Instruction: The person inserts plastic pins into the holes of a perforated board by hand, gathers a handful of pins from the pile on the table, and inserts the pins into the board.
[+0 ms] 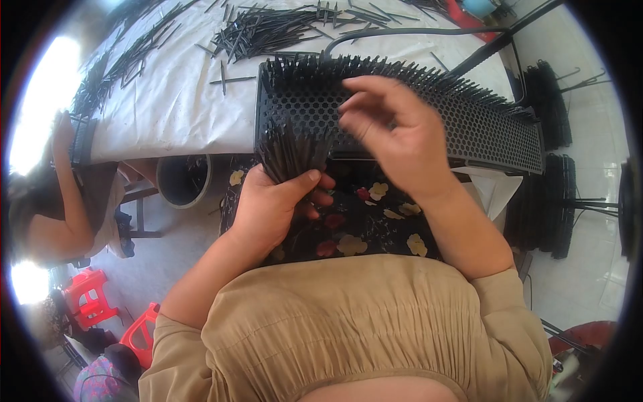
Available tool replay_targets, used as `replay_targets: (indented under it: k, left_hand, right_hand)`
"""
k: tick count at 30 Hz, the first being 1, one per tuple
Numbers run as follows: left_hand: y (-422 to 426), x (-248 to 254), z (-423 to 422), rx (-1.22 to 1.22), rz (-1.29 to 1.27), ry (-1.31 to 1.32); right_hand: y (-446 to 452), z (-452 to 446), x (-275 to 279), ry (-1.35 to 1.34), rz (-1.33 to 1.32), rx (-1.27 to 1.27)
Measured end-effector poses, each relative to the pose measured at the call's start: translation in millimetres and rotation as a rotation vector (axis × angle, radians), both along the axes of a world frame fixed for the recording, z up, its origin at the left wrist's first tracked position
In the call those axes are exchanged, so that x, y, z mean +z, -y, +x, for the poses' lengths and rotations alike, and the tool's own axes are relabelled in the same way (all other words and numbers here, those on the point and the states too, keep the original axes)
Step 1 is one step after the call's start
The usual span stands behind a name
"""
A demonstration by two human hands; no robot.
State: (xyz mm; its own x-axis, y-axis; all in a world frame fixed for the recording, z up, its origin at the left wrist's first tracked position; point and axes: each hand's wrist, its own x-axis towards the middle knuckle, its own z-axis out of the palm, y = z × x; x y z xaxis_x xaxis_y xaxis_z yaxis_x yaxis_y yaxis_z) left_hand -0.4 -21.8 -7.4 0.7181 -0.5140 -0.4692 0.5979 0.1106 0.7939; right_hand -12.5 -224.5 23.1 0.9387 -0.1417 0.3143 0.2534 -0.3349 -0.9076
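A bundle of thin black sticks [292, 153] stands upright in my left hand [268, 201], the thumb pressed across its front. Just behind the bundle is a long black rack [402, 124] with a face full of round holes. Black sticks [375, 69] line its upper edge in a dense row. My right hand [402, 130] hangs over the middle of the rack, fingers bent, thumb apart from the forefinger. I see nothing between those fingers.
A loose pile of black sticks [261, 32] lies on the white-covered table [181, 100]. A bucket [184, 179] stands below its edge. Another person's arm [67, 181] is at the left, near red stools [90, 295]. Black bundles [561, 201] hang at the right.
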Motion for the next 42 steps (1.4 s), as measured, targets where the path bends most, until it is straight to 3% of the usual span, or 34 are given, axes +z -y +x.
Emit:
replay_targets:
  k: [3, 4, 6, 7, 11, 15, 25, 30, 32, 36, 38, 39, 41, 42]
  left_hand:
    - [7, 10, -1, -0.016, -0.031, -0.004]
    - [8, 11, -1, -0.020, -0.032, -0.002]
    - [7, 11, 1, -0.070, -0.013, 0.017]
    - [6, 10, 2, -0.073, -0.015, 0.016]
    - [-4, 1, 9, -0.058, -0.007, -0.216]
    - [-6, 0, 9, -0.047, -0.047, -0.292]
    - [-2, -1, 7, -0.024, -0.170, -0.329]
    - [-2, -4, 6, -0.019, -0.100, -0.268]
    - [0, -3, 4, -0.014, -0.065, -0.236]
    - [-2, -9, 2, -0.041, 0.024, -0.156]
    - [-2, -12, -1, -0.030, 0.010, -0.118]
    - [-1, -12, -3, -0.026, -0.008, -0.078]
    - [1, -7, -5, -0.034, -0.036, -0.050]
    - [3, -4, -7, -0.041, -0.066, -0.022]
  right_hand:
    - [-12, -7, -12, -0.109, 0.236, 0.191]
    - [-6, -8, -9, -0.157, 0.215, 0.180]
    - [5, -3, 1, -0.283, 0.438, 0.100]
    - [15, 0, 4, -0.193, 0.423, 0.041]
    - [58, 15, -10, 0.305, 0.123, -0.235]
    - [67, 16, -13, 0.373, -0.076, -0.349]
    - [60, 23, -9, 0.399, -0.354, -0.203]
    - [63, 33, -5, 0.374, -0.499, -0.162]
    - [70, 43, -10, 0.514, -0.794, -0.148]
    - [58, 32, -13, 0.490, -0.838, -0.092]
    - [41, 17, -11, 0.519, -0.707, -0.251]
    - [26, 5, -12, 0.356, -0.562, -0.261]
    - [-4, -15, -3, -0.118, 0.132, -0.006]
    - [-9, -19, -10, -0.194, 0.220, 0.103]
